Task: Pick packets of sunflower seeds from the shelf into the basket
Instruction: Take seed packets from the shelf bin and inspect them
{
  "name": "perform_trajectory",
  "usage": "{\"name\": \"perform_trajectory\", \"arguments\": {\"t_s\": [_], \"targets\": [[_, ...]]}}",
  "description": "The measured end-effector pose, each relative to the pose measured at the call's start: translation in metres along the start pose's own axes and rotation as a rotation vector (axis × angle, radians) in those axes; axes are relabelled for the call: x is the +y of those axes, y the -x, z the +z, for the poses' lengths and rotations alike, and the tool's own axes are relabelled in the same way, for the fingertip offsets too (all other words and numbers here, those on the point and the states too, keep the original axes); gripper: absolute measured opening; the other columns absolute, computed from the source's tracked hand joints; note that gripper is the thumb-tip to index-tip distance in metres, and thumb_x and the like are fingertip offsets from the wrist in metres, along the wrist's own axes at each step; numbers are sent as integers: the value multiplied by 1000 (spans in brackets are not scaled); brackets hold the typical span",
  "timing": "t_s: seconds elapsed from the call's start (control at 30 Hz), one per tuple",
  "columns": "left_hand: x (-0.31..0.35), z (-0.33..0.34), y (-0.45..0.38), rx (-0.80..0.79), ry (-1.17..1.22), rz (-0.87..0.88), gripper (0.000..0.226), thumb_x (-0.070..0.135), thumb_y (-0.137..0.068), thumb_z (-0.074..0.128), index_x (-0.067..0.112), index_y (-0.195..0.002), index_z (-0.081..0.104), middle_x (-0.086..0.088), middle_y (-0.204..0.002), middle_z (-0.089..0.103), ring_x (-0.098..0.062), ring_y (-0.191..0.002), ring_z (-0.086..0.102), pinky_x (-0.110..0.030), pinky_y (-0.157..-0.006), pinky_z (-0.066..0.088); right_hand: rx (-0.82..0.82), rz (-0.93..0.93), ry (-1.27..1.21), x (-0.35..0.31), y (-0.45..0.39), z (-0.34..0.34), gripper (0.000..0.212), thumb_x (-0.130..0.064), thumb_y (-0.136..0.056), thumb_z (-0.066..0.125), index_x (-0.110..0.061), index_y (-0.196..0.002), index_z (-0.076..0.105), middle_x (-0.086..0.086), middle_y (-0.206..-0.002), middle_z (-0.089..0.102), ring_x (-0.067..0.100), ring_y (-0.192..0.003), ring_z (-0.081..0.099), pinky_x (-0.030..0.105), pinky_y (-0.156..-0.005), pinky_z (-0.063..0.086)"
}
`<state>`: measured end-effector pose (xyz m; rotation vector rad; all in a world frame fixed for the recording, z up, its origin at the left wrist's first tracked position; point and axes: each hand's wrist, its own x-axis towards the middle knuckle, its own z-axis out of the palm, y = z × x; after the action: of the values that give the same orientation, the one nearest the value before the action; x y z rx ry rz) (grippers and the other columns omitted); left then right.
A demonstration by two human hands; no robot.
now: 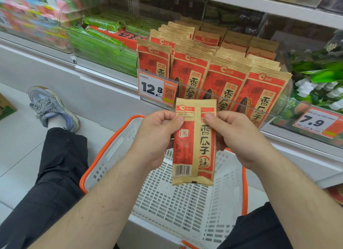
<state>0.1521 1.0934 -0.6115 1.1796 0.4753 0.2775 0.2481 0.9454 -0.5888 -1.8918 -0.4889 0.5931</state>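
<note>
— Packet of sunflower seeds (194, 143): where is it?
— Upright above the white basket (167, 198), back side facing the camera, held by both hands.
— How do the fingers lie?
— The left hand (156, 135) pinches its left edge, the thumb on top; the right hand (235, 135) pinches the right edge likewise.
— And the shelf (213, 98)?
— More packets (219, 81) stand in rows behind a clear front, beside a price tag (152, 90).

We see green packets (104, 44) in the bin left of centre, two price tags reading 12.8 (151, 89) and 7.9 (313, 122), and a grey sneaker (52, 107) on the pale floor (16, 137).
</note>
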Motion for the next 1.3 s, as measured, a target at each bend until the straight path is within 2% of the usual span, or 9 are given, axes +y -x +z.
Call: {"name": "perform_trajectory", "arguments": {"t_s": [0.1, 0.23, 0.33, 0.47, 0.67, 0.8, 0.93, 1.13, 1.3], "targets": [[1, -1, -1, 36, 27, -9, 16, 10, -97, 58, 9, -81, 58, -7, -72, 70, -15, -58, 65, -25, -49, 53, -106, 22, 71, -2, 3, 0, 36, -38, -95, 58, -10, -78, 73, 5, -66, 72, 19, -52, 56, 26, -50, 43], [-1, 0, -1, 51, 32, -19, 14, 10, -97, 58, 9, -83, 59, -8, -74, 70, -16, -58, 65, -26, -50, 53, -93, -15, 67, -2, 2, -1, 36, -40, -89, 60, -9, -79, 73, 6, -65, 71, 18, -51, 57, 25, -49, 44], [-1, -1, -2, 70, 46, -27, 12, 11, -97, 58, 9, -84, 60, -9, -76, 70, -17, -61, 65, -29, -54, 54, -171, 12, 89, -2, 3, -4, 50, -52, -74, 61, -5, -85, 72, 9, -70, 73, 17, -51, 57, 27, -49, 44], [-1, -3, -5, 97, 76, -33, 11, 12, -97, 58, 6, -88, 61, -10, -77, 72, -19, -63, 67, -33, -58, 56, -282, 50, 199, -4, 4, -7, 63, -57, -69, 63, -3, -100, 73, 12, -82, 76, 20, -58, 61, 28, -54, 49], [-3, -4, -7, 117, 87, -43, 11, 12, -97, 58, 7, -88, 61, -11, -80, 73, -20, -66, 66, -34, -60, 56, -277, 25, 183, -4, 5, -6, 57, -51, -72, 63, 0, -97, 73, 13, -80, 76, 19, -57, 62, 28, -52, 50], [-4, -6, -8, 126, 136, -64, 10, 13, -98, 57, 7, -90, 61, -12, -83, 73, -21, -68, 68, -34, -59, 58, -356, 64, 192, -7, 8, -7, 47, -46, -72, 69, -10, -102, 72, 8, -83, 77, 19, -59, 63, 27, -54, 51], [-3, -7, -10, 129, 150, -70, 10, 13, -98, 57, 7, -91, 61, -11, -83, 73, -21, -69, 69, -35, -62, 58, -361, 44, 179, -8, 9, -7, 40, -39, -73, 70, -10, -101, 72, 7, -79, 77, 17, -56, 62, 28, -54, 50], [-3, -8, -12, 156, 181, -74, 11, 13, -98, 58, 9, -89, 63, -6, -76, 74, -15, -62, 69, -31, -56, 58, -419, 43, 242, -12, 12, -11, 53, -35, -67, 79, -18, -115, 64, 10, -77, 75, 21, -56, 64, 33, -57, 52], [-6, -8, -14, 156, 157, -85, 10, 15, -97, 60, 8, -92, 64, -7, -79, 75, -16, -67, 71, -29, -56, 57, -397, 9, 292, -15, 13, -11, 49, -19, -73, 84, -22, -116, 62, 15, -73, 73, 22, -53, 63, 37, -58, 54]]}}
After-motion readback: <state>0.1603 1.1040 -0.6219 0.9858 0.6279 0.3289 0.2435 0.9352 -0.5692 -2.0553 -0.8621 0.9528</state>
